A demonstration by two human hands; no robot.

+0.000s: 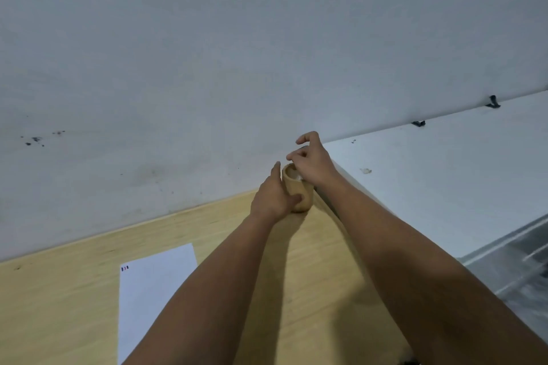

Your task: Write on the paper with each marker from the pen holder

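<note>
A round wooden pen holder (pixel 305 190) stands at the back of the wooden table, near the wall corner. My left hand (pixel 274 197) wraps around its left side. My right hand (pixel 311 160) hovers over its rim, fingertips pinched at the opening where something white shows; I cannot tell whether a marker is between the fingers. A white sheet of paper (pixel 154 293) lies on the table at the lower left, with three short marks, red, blue and dark, in its top left corner (pixel 124 268).
The wooden table (pixel 59 305) meets a grey wall (pixel 207 68) behind. To the right stands a white cabinet or partition (pixel 430 187) with small black clips on its top edge (pixel 418 123).
</note>
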